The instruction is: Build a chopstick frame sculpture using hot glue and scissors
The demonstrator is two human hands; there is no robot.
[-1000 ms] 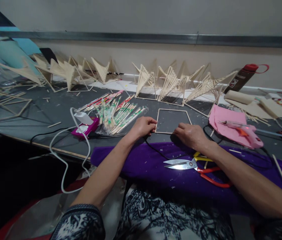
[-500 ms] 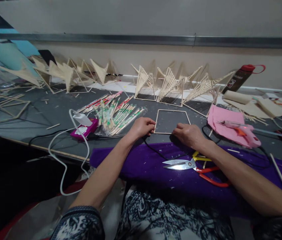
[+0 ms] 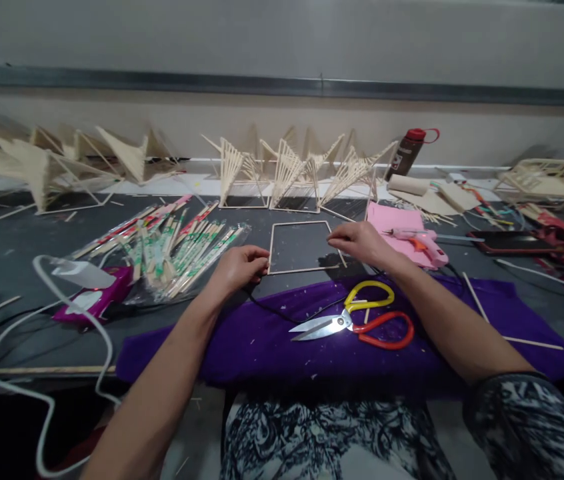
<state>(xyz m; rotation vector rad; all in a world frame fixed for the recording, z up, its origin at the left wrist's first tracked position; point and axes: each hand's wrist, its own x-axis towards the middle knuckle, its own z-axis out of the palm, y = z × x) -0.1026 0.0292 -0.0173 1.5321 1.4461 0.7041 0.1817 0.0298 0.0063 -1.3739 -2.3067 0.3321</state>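
Note:
A four-sided frame of thin wooden sticks (image 3: 302,270) lies flat on the dark table. At its lower left corner, my left hand (image 3: 242,268) is closed, fingertips pinching the side stick. My right hand (image 3: 359,241) is over the frame's right side, its fingers drawn together; whether anything is between them is hidden. Scissors with one yellow and one red handle (image 3: 322,327) lie on a purple cloth (image 3: 262,347) in front of me. Right of my right hand, a pink glue gun (image 3: 415,243) rests on a folded pink cloth (image 3: 379,217).
Several stick models (image 3: 289,177) line the wall. Plastic-wrapped chopsticks (image 3: 197,247) lie left of the frame, beside a purple power socket (image 3: 95,297) with a white cable. A brown bottle (image 3: 405,157) stands at the back, and a phone (image 3: 512,243) lies at right.
My view has turned to the right. My right hand has come up from the stick frame's near right corner to over its right side. My left hand stays at the left side.

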